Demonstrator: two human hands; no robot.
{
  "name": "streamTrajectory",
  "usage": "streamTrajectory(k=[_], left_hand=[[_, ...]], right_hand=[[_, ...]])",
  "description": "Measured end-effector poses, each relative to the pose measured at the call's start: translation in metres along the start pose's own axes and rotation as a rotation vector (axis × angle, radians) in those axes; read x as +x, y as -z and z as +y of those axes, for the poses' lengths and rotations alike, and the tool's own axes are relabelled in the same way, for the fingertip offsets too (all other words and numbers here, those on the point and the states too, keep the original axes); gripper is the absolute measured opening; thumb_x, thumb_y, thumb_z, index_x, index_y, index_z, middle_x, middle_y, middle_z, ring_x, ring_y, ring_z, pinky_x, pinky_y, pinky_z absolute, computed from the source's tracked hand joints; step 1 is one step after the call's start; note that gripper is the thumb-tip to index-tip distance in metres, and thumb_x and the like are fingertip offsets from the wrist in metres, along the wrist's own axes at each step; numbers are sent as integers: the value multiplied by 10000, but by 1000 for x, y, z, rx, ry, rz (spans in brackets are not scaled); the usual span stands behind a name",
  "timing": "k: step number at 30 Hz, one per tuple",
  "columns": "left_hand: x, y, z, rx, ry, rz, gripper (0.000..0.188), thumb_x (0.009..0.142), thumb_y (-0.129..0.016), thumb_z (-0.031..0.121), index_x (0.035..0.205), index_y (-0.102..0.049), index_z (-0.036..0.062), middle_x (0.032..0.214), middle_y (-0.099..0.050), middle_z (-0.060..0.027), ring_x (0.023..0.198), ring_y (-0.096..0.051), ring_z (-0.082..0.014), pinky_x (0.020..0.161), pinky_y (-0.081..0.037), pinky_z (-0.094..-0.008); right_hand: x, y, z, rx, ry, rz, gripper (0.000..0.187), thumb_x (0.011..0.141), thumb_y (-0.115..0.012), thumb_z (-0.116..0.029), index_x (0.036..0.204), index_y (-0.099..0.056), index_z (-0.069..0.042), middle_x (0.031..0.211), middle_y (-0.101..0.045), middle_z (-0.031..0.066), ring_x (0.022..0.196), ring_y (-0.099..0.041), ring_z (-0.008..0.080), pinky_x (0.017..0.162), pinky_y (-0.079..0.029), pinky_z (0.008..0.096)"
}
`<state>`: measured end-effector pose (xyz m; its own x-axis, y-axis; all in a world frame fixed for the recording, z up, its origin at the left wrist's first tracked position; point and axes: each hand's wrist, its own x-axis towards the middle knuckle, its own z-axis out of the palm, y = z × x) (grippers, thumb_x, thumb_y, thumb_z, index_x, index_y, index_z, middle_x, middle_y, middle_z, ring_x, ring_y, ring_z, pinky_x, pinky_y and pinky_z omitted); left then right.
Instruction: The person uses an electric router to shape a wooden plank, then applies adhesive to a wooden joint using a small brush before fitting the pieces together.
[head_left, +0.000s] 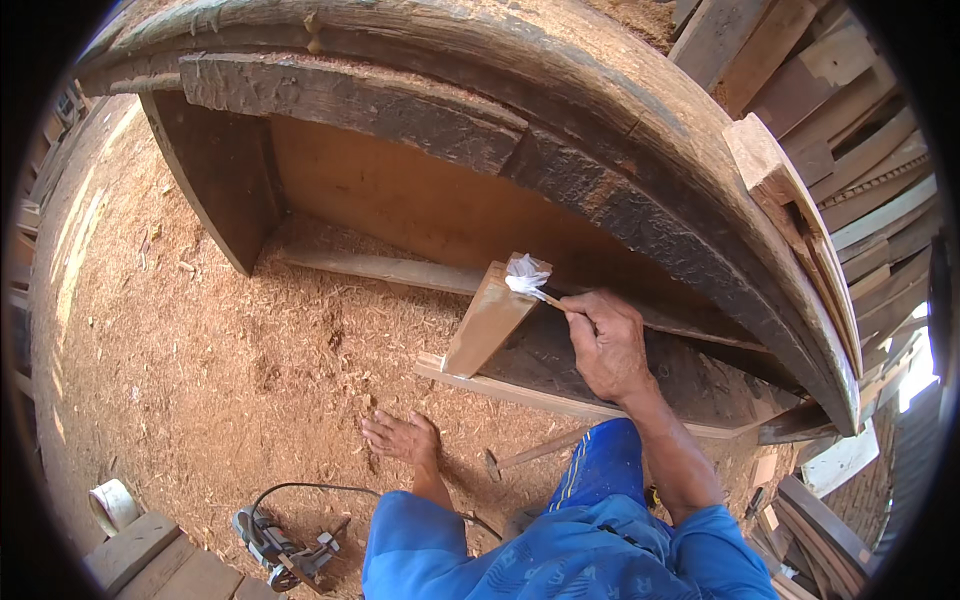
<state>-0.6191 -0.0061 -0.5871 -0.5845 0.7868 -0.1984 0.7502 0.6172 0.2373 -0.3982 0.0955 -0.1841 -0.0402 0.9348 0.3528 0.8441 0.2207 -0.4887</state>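
Here, the right hand is gripping a stick [556,303] just right of the post [488,325], and the stick's far end is touching white paste [525,275] on the post's top, while the post's foot is meeting a board [530,393]. Below and left of the post, the left hand [402,437] is resting open, fingers spread, on the sawdust [250,400]; a hammer [535,453] is lying below the post, and a power tool [285,550] is sitting farther down to its left.

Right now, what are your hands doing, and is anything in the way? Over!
Right hand: gripping thin stick. White blob: at its tip, atop wooden block. Left hand: open on sawdust. Hammer: lies aside, seemingly not blocking.
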Motion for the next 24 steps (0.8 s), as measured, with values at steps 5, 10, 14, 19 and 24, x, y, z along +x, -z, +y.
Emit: streamTrajectory(k=[5,10,14,19,24], left_hand=[[-3,2,3,-3,7,-28,876,888,-545,458,1547,-183,10,1622,-5,-266,1498,4,-431,1169,-57,-610],[-2,0,-1,12,-9,21,872,897,-528,463,1552,-168,13,1624,3,-261,1500,13,-430,1169,-63,-611],[-1,-4,-1,-8,-21,19,885,893,-529,471,1554,-157,13,1625,12,-261,1500,23,-432,1164,-57,-623],[-3,-3,-2,-32,-27,12,881,889,-528,471,1552,-170,15,1622,-16,-270,1501,10,-436,1154,-56,-642],[-2,-12,-5,-6,-27,52,882,882,-536,470,1550,-180,16,1621,-27,-271,1501,-3,-435,1156,-67,-635]], right_hand=[[8,-11,-7,-27,21,51,143,861,-588,-17,978,-668,-25,847,-649,174,795,-638,377,711,-502,439],[10,-10,-16,85,40,31,129,863,-593,-25,960,-678,-23,867,-661,181,814,-654,370,721,-512,430],[9,-4,-3,43,-149,78,131,861,-605,-32,949,-699,-12,829,-674,176,757,-669,332,711,-520,395],[4,11,-9,151,-325,177,140,855,-610,-19,955,-703,13,809,-685,154,718,-675,264,680,-518,361],[-1,6,9,0,-45,157,136,853,-614,-29,957,-699,-3,858,-688,166,776,-678,297,707,-515,380]])
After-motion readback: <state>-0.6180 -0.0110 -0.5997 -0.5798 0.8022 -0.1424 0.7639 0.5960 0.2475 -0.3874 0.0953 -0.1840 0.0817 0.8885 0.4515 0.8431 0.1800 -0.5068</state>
